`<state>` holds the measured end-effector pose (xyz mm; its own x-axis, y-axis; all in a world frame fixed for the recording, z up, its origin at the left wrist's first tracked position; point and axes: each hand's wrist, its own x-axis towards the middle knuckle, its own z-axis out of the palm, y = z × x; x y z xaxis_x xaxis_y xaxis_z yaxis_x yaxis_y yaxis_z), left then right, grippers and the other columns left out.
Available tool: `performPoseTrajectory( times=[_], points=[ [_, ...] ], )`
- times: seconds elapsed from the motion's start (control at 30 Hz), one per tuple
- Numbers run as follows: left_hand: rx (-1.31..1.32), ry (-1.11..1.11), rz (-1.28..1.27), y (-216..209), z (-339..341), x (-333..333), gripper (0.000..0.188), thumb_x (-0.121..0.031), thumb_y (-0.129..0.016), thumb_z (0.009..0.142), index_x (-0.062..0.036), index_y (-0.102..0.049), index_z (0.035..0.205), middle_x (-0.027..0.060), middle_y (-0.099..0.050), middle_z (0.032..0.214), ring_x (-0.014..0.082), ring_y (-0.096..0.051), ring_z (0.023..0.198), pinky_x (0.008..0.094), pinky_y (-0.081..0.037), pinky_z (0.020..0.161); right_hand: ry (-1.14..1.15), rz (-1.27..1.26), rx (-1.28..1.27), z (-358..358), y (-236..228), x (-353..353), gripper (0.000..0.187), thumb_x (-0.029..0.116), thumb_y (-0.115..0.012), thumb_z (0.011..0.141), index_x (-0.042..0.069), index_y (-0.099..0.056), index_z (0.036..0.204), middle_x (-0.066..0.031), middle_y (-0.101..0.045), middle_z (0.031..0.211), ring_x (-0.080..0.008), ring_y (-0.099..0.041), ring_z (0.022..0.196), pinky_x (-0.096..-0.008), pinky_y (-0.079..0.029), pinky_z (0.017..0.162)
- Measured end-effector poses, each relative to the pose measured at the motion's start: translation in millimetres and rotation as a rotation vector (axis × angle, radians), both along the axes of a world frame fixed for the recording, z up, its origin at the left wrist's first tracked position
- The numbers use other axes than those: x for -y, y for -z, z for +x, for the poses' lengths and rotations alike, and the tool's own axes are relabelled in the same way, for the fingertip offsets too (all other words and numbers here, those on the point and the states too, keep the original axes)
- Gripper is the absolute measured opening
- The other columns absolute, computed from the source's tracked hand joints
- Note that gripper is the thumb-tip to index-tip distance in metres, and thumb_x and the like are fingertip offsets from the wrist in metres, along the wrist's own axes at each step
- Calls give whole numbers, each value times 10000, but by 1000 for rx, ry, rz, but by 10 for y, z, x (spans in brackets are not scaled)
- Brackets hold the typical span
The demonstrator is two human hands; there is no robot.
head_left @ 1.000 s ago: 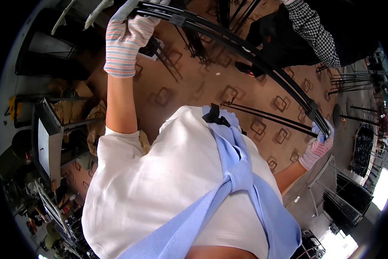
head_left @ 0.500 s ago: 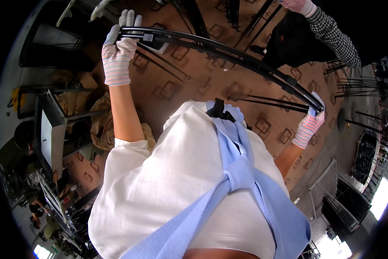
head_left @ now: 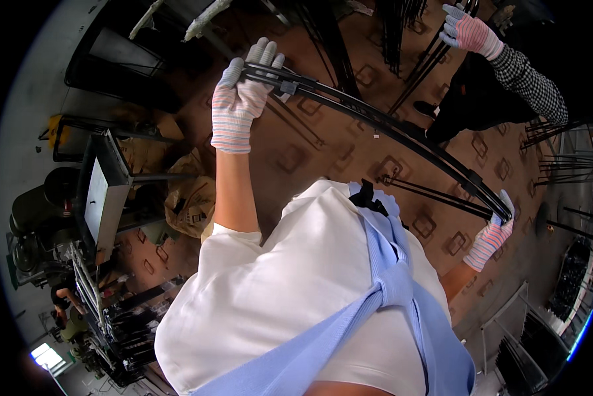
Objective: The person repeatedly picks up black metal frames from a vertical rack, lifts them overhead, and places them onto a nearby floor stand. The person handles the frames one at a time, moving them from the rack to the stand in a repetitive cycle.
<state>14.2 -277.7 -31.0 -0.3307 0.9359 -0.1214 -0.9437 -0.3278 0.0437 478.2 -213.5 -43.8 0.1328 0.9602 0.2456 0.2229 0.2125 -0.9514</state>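
Observation:
A bundle of long, thin black rods [head_left: 382, 119] with small black clips spans the space in front of me, sloping down from upper left to right. My left hand [head_left: 242, 105], in a striped knit glove, supports its far left end, with the bars across the palm and the fingers reaching past them. At the other end, my right hand [head_left: 491, 239], in a matching glove, holds the rods between thumb and fingers. Part of that grip is hidden behind the bars. Two thinner dark bars [head_left: 435, 195] run below the bundle, ending near my right hand.
Another person's gloved hand [head_left: 471, 34] holds upright dark rods at the upper right. A light-fronted metal box [head_left: 97, 201] and a brown bag [head_left: 189, 198] stand at left. More black rods [head_left: 560, 168] are stacked at right. The floor covering [head_left: 310, 158] has a brown link pattern.
The view has shifted, so my hands, the rods and the surroundings appear farther right and lower. The other person's hand and its rods show more fully. Both my hands still hold the bundle.

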Motion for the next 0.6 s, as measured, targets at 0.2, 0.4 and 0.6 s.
performPoseTrajectory(
  times=[0.2, 0.4, 0.6],
  points=[
    [146, 206, 123, -129, -159, 48, 414, 15, -363, 806, -40, -378, 1216, 86, -381, 1257, 170, -308, 1188, 299, -204, 991, 110, -49, -139, -3, 262, -116, 241, -20, -422, 769, -14, -557, 968, -87, -580, 891, -142, -542, 814, -260, -439, 759],
    [278, 247, 170, -68, -261, -59, 251, -46, -443, 829, -22, -506, 1071, 103, -427, 1210, 247, -276, 1200, 410, -170, 1006, 269, -60, -150, -12, 404, -202, 87, 116, -563, 744, 31, -567, 760, 14, -536, 629, -75, -442, 535, -232, -378, 510],
    [229, 220, 68, -184, -116, -39, 54, -13, -465, 799, 12, -500, 766, 63, -519, 773, 189, -499, 840, 403, -298, 962, 294, -220, -196, -35, 92, -149, 142, 142, -600, 751, 1, -591, 756, -2, -547, 624, -52, -478, 547, -202, -407, 507]
  ],
)
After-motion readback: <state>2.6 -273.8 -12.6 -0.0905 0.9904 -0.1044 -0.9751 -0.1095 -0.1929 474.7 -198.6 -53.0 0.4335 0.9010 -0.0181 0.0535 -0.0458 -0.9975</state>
